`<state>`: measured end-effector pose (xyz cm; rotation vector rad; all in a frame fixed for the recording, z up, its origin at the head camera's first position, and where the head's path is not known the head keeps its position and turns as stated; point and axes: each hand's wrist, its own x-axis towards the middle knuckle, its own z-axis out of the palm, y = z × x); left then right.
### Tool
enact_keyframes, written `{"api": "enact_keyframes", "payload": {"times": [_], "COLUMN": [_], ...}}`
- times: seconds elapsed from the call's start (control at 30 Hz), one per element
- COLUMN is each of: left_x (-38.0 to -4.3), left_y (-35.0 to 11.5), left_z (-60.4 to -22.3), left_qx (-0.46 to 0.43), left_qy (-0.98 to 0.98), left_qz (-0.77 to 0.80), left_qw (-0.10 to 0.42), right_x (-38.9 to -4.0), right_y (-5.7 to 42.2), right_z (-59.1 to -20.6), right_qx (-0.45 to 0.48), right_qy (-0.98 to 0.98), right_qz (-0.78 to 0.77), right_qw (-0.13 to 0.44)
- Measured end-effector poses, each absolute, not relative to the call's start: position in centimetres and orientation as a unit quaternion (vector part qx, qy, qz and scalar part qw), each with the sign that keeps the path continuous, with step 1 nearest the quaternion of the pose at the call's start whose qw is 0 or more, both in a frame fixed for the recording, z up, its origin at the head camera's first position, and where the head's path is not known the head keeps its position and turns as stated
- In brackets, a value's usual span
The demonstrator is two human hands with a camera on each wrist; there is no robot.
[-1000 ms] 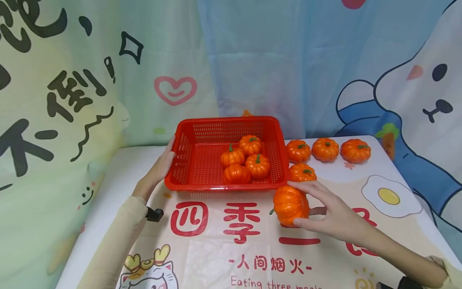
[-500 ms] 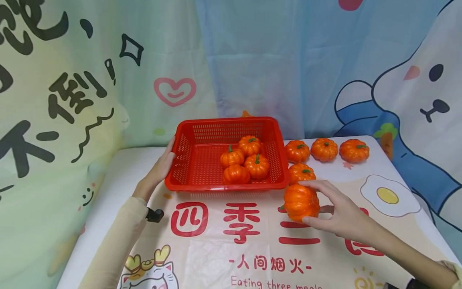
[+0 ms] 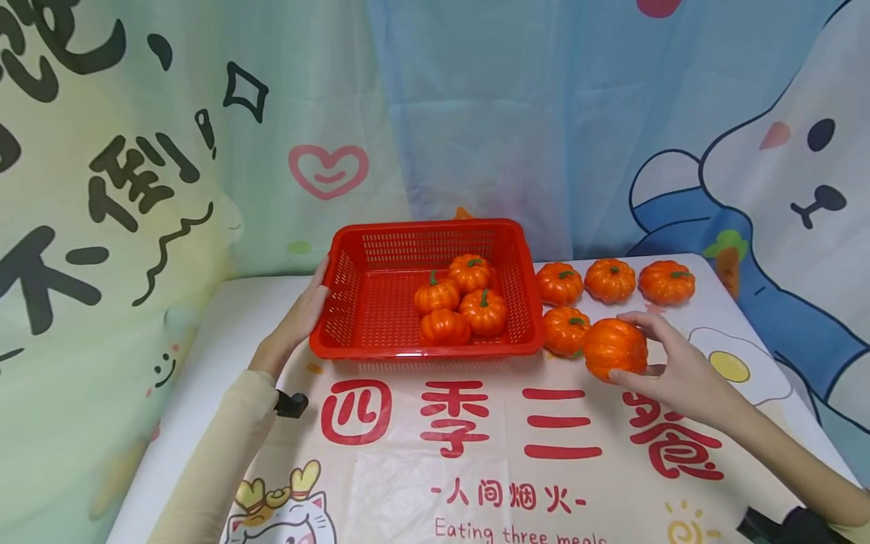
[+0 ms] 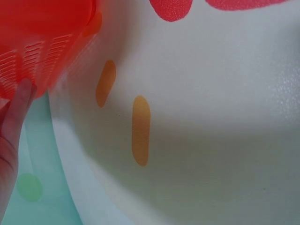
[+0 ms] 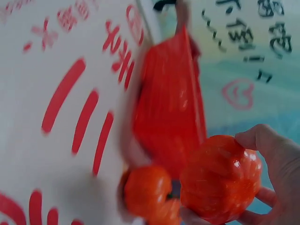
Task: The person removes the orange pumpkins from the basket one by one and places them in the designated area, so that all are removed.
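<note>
My right hand (image 3: 680, 370) grips a small orange pumpkin (image 3: 615, 350) by its right side, thumb toward the front and fingers at the back. In the right wrist view the held pumpkin (image 5: 220, 179) fills the lower right, its far side covered by fingers. Flat against the left wall of a red plastic basket (image 3: 381, 352) lies my left hand (image 3: 302, 313), its fingers straight. The left wrist view catches a fingertip (image 4: 24, 89) on the slotted basket wall (image 4: 51, 51). Several pumpkins (image 3: 445, 328) sit in the basket's right half.
Right of the basket, close to its wall, a loose pumpkin (image 3: 566, 331) stands beside the held one. Behind it several more, among them a pumpkin (image 3: 667, 282) at the right end, form a row along the table's back edge. A printed curtain (image 3: 476, 136) hangs behind the table.
My right hand has carried its pumpkin rightward and slightly back, away from the basket's front right corner to beside the loose pumpkin. The left hand and the basket stay put.
</note>
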<state>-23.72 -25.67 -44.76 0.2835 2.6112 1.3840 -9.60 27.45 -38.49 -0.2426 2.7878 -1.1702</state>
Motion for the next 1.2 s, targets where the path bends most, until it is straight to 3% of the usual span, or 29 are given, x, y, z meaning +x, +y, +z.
{"api": "enact_keyframes", "payload": {"times": [0.17, 0.57, 0.97, 1.2], "left_x": [-23.6, -21.9, -23.7, -23.6], "left_y": [-25.6, -24.4, -25.7, -25.6], "left_z": [-44.3, -41.0, -44.3, -43.9], "left_qx": [0.090, 0.095, 0.082, 0.077], "left_qy": [0.872, 0.869, 0.872, 0.871], "left_qz": [0.470, 0.473, 0.472, 0.473], "left_qw": [0.099, 0.111, 0.106, 0.111], "right_x": [-11.6, -14.4, -15.6, -15.9], "right_y": [29.7, 32.3, 32.2, 32.4], "right_z": [-40.0, -41.4, -41.6, -42.0], "right_qx": [-0.070, -0.044, -0.048, -0.051], "right_qy": [0.925, 0.943, 0.929, 0.934], "right_qz": [-0.372, -0.330, -0.363, -0.347], "right_qw": [0.017, 0.001, -0.049, -0.065]}}
